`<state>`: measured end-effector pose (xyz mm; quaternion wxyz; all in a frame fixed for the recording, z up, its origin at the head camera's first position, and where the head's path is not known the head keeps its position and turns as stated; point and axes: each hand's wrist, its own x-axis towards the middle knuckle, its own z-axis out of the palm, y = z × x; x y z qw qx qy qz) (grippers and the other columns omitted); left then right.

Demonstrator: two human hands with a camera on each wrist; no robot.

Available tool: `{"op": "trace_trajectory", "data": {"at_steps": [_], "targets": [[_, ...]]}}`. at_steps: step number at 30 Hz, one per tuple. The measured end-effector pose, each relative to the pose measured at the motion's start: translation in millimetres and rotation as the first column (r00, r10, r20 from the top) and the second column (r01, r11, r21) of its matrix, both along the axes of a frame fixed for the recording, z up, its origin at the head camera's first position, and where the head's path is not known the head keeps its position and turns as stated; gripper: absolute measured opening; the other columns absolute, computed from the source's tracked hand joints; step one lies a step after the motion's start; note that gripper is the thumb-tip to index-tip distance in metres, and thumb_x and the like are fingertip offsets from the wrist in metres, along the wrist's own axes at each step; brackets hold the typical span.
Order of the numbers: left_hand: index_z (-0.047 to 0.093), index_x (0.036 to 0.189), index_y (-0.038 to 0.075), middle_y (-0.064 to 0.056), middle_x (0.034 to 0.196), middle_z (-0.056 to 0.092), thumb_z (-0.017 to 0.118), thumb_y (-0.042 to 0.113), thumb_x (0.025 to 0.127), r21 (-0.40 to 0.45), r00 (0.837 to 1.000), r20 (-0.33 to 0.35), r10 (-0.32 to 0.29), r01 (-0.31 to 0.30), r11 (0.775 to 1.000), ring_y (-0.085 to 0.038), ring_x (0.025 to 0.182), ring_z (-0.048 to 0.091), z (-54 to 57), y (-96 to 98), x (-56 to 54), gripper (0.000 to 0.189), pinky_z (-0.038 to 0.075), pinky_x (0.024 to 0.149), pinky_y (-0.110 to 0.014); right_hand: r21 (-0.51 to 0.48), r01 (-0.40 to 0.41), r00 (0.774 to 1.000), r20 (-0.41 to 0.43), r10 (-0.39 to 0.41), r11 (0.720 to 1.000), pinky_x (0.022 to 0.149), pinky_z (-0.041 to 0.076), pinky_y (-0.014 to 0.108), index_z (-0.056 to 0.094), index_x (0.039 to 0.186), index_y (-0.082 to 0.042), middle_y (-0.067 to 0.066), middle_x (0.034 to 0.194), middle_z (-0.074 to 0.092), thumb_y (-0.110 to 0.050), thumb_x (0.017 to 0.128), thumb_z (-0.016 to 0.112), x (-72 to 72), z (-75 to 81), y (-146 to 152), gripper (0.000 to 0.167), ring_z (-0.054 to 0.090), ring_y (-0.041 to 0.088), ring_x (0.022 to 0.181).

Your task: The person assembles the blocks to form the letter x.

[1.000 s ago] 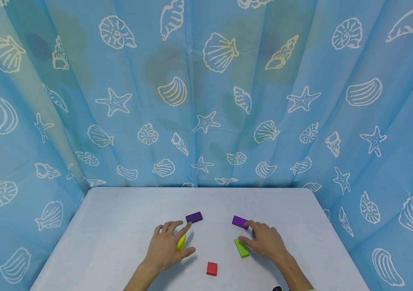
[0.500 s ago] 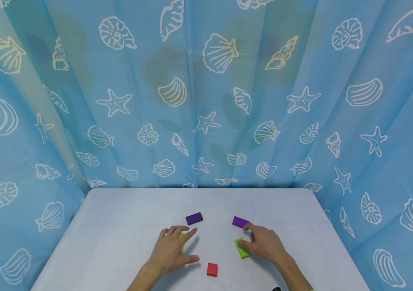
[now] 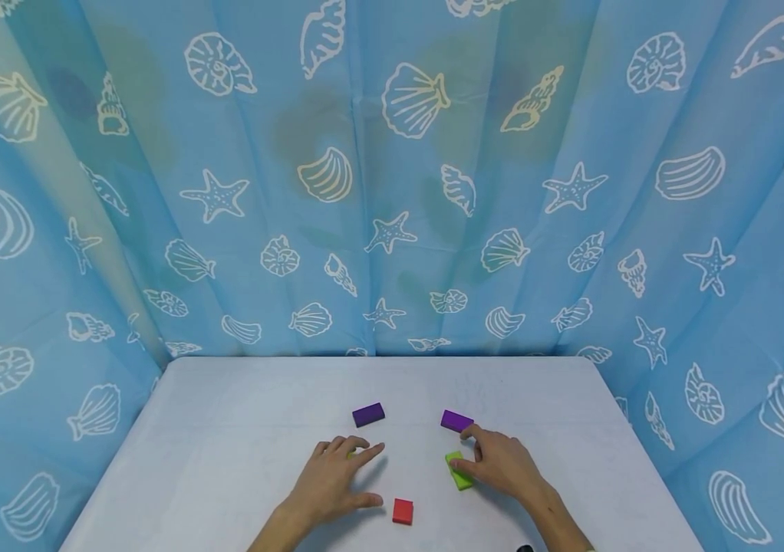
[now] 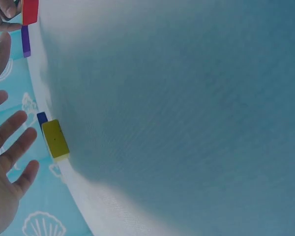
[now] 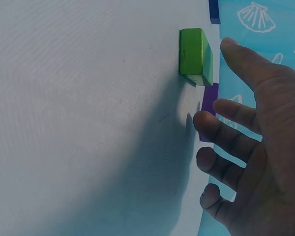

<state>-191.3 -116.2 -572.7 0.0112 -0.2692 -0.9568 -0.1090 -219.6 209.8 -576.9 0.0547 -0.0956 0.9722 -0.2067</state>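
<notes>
My left hand (image 3: 330, 481) hovers over the left part of the table with its fingers spread and holds nothing. Under it, mostly hidden in the head view, lies a yellow block (image 4: 55, 138). Just beyond the left thumb is a small red block (image 3: 402, 511). My right hand (image 3: 502, 460) is held with relaxed, apart fingers. Its thumb overlaps a lime green block (image 3: 459, 474) in the head view, while the right wrist view shows the hand apart from that green block (image 5: 191, 51). The right index finger overlaps the end of a purple block (image 3: 456, 420).
A dark purple block (image 3: 368, 415) lies farther back, left of the purple one. All the blocks rest on a white-covered table (image 3: 240, 399). A blue curtain (image 3: 392, 176) with white shell prints surrounds the back and sides.
My left hand has moved right and slightly nearer, toward the red block, covering more of the yellow block. The right hand has shifted slightly. The blocks stay where they were.
</notes>
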Motion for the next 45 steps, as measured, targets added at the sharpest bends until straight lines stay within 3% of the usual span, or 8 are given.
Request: {"op": "trace_trajectory", "data": {"at_steps": [7, 21, 38, 45], "targets": [[0.055, 0.144, 0.035, 0.007, 0.125, 0.06, 0.071, 0.071, 0.077, 0.03, 0.998, -0.006, -0.055, 0.056, 0.998, -0.017, 0.114, 0.058, -0.9, 3.4, 1.9, 0.078, 0.045, 0.096, -0.048, 0.008, -0.004, 1.0, 0.004, 0.004, 1.0, 0.055, 0.034, 0.028, 0.066, 0.117, -0.02, -0.008, 0.067, 0.05, -0.06, 0.078, 0.078, -0.4, -1.7, -1, 0.057, 0.045, 0.01, 0.059], [0.067, 0.129, 0.039, 0.014, 0.112, 0.065, 0.076, 0.067, 0.075, 0.007, 0.986, 0.144, -0.079, 0.079, 0.997, -0.011, 0.103, 0.058, -0.9, 18.1, 2.5, 0.062, 0.052, 0.09, -0.041, 0.016, 0.004, 0.999, 0.049, -0.005, 1.0, 0.056, 0.035, 0.028, 0.063, 0.116, -0.018, -0.008, 0.068, 0.051, -0.062, 0.077, 0.078, -0.4, -1.4, -4, 0.06, 0.046, 0.01, 0.059], [0.073, 0.116, 0.039, 0.017, 0.108, 0.068, 0.08, 0.058, 0.077, 0.016, 0.977, 0.165, -0.134, 0.133, 0.991, -0.007, 0.102, 0.059, -2.2, 26.3, 4.6, 0.045, 0.051, 0.095, -0.043, 0.017, -0.008, 0.996, 0.086, 0.007, 1.0, 0.058, 0.038, 0.03, 0.063, 0.108, -0.02, -0.008, 0.07, 0.054, -0.062, 0.077, 0.078, 0.3, -4.0, -7, 0.054, 0.049, 0.012, 0.062], [0.074, 0.112, 0.039, 0.021, 0.103, 0.067, 0.082, 0.05, 0.079, 0.04, 0.967, 0.171, -0.189, 0.185, 0.982, -0.005, 0.1, 0.059, -5.2, 26.3, 4.3, 0.036, 0.051, 0.092, -0.041, 0.012, -0.014, 0.996, 0.086, 0.013, 1.0, 0.058, 0.04, 0.03, 0.063, 0.107, -0.019, -0.007, 0.071, 0.054, -0.059, 0.077, 0.079, 1.5, -1.9, -9, 0.052, 0.049, 0.013, 0.062]]}}
